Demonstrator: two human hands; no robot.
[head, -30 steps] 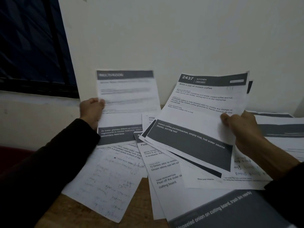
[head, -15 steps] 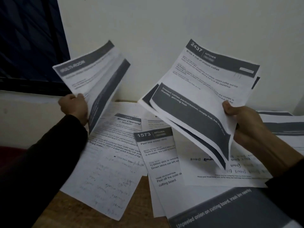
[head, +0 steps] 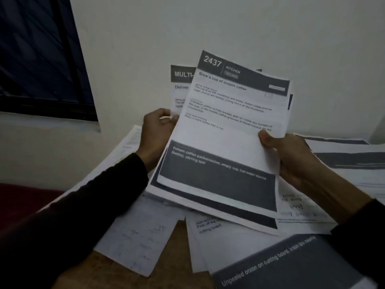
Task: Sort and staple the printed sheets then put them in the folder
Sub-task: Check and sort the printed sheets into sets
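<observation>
My right hand (head: 291,155) grips the right edge of a small stack of printed sheets topped by the page headed "2437 KITCHEN" (head: 225,126), held up above the table. My left hand (head: 155,134) holds the "MULTI-" sheet (head: 181,84) and has slid it behind that stack, so only its upper left corner shows. No stapler or folder is in sight.
Loose printed and handwritten sheets (head: 135,232) cover the wooden table (head: 177,265). A sheet reading "Unpeeled onion on cutting board" (head: 281,263) lies at the front right. More sheets (head: 350,157) lie at the right. A wall stands behind and a dark window (head: 41,55) is at the left.
My left hand swung its sheet from the far left to the right, tucking it behind the stack in my right hand. The right hand's stack tilted more upright.
</observation>
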